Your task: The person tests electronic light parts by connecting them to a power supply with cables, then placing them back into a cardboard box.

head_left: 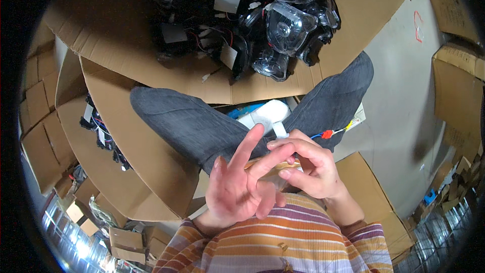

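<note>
My left hand (242,187) is palm up over my lap, fingers spread and partly bent. One of its fingers reaches across to the fingers of my right hand (316,169). That right hand is curled, its thumb and fingers drawn together; whatever they may hold is too small to make out. Just above the right fingertips is a small white piece (280,130). Past the right hand runs a thin cable with a blue and red connector (327,134) and a yellow end. Between my legs lies a white, round-ended object (268,114), partly hidden.
Ahead, a large cardboard box (262,91) holds several clear and black plastic lamp-like parts (288,28) with thin wires. Another box (121,136) with wired black parts (103,131) stands at left. Cardboard flaps (379,192) lie at lower right, and more boxes (457,91) line the far right.
</note>
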Tool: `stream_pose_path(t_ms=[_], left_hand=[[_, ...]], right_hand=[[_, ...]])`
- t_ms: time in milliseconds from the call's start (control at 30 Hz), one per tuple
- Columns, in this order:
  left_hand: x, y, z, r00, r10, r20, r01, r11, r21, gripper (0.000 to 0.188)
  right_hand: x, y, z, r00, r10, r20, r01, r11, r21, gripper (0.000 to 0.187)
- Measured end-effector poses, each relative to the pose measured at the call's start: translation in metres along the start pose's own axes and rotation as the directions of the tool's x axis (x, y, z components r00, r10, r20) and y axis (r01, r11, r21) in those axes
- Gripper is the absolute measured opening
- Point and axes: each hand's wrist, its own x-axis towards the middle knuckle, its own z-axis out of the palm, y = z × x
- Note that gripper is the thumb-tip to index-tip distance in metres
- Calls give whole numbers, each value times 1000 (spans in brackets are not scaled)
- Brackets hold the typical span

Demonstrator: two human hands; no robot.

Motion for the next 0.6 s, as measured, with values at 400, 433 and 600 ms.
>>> stream_pose_path(t_ms=[400,433,600], left_hand=[[0,-7,0,998,11,60,-4,992,-124,67],[0,-7,1,998,16,60,-9,994,-110,67],[0,-6,1,998,24,49,-20,997,-75,68]], right_hand=[[-2,7,4,999,-17,-41,18,999,34,20],[-2,7,5,999,-28,-43,29,999,35,20],[-1,7,4,999,-27,-39,28,999,17,19]])
